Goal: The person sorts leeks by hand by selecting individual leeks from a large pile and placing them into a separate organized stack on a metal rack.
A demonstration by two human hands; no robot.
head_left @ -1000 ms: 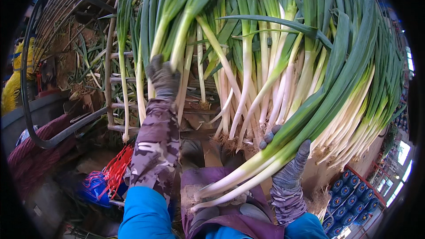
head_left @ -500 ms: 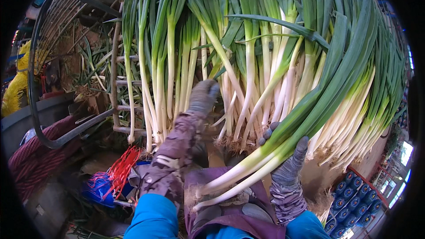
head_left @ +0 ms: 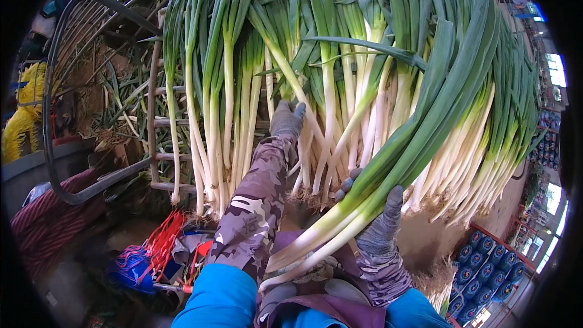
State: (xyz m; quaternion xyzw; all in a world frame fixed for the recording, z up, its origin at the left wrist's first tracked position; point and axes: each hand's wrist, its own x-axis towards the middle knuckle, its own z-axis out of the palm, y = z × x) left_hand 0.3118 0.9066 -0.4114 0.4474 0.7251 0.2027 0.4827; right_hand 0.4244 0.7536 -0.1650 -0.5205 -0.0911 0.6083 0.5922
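My left hand (head_left: 285,121), in a grey glove, reaches into the upright leeks (head_left: 228,109), touching among their pale stalks; its fingertips are apart, with nothing clearly gripped. A few long leeks (head_left: 401,164) lie diagonally in my gloved right hand (head_left: 379,228), fingers closed round them, their white root ends low over my purple apron (head_left: 288,310). Densely laid leeks (head_left: 467,164) fan out to the right, roots downward.
A metal rail (head_left: 91,188) and slatted rack (head_left: 155,140) stand left, near leaf scraps (head_left: 115,103) and yellow strands (head_left: 24,121). Red ties (head_left: 161,243) hang by a blue bag (head_left: 130,273) lower left. Blue bottles (head_left: 486,273) sit in a rack lower right.
My left hand has left the stalks it held at upper left, which now rest with the others, and moved rightward, then up. My right hand still holds its leeks, slightly further left.
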